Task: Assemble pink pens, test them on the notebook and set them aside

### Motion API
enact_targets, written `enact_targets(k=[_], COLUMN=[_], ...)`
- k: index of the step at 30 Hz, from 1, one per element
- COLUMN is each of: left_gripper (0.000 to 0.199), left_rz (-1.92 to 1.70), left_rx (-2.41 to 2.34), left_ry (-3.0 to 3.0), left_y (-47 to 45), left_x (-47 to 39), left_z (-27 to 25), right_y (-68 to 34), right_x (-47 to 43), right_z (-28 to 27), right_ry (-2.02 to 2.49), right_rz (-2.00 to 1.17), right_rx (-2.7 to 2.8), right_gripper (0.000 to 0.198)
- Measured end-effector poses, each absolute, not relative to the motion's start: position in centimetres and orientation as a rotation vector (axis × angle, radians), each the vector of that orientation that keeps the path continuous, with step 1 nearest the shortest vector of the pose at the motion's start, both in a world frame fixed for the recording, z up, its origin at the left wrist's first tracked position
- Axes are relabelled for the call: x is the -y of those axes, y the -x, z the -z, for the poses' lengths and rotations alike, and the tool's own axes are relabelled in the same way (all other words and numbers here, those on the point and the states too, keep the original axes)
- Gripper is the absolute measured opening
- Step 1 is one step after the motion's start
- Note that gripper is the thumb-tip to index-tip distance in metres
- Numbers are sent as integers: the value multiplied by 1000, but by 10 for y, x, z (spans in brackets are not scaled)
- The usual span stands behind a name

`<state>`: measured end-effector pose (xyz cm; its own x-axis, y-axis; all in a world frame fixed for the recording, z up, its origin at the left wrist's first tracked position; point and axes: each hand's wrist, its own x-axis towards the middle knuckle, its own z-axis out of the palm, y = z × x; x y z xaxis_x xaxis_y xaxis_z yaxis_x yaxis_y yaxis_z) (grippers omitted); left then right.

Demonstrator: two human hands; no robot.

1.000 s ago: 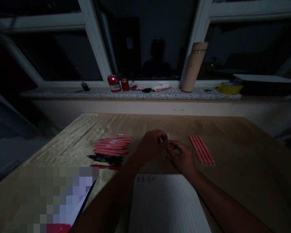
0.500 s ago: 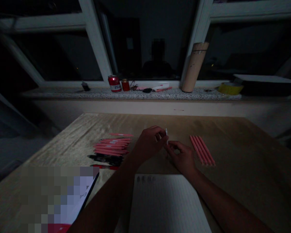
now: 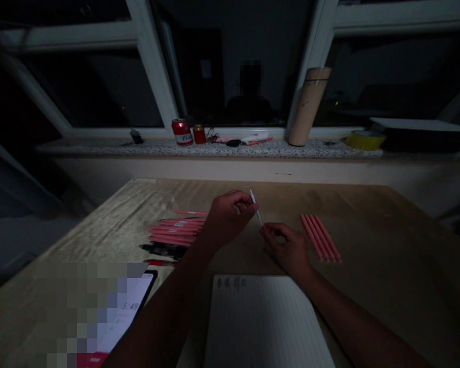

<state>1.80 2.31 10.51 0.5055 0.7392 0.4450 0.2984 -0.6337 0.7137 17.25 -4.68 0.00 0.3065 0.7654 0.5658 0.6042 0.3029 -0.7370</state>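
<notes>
Pinched between thumb and fingers of my left hand (image 3: 232,212) is a thin white pen refill (image 3: 256,208), tilted with its lower end just above my right fingers. My right hand (image 3: 289,246) is closed around a pink pen barrel (image 3: 266,228); only its small pink end shows, and the rest is hidden in the fingers. To the right of that hand several pink pens (image 3: 320,237) lie side by side in a row. Left of my left arm is a pile of pink pens (image 3: 174,231), with black pens (image 3: 163,250) and a red pen (image 3: 159,263) nearer me.
A lined notebook (image 3: 266,322) lies in front of me. A lit phone (image 3: 128,306) rests at the lower left. On the window sill (image 3: 153,149) stand a red can (image 3: 182,133), a small orange-red jar (image 3: 199,134), a tall cylinder (image 3: 308,107) and a yellow tape roll (image 3: 365,140).
My left hand has moved up and left with the refill. More of the refill's length now shows above my right hand, which has stayed nearly in place.
</notes>
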Motion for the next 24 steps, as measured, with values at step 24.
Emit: enact_targets(k=[24], left_gripper=[24], left_rz=[-280], left_rx=[-1561], left_ry=[-2527], left_y=[-17], left_x=[-57], left_z=[-33], right_y=[-173], right_x=[47], right_z=[-2], right_ry=[1356], right_rz=[-158], right_rx=[1384], right_gripper=[15])
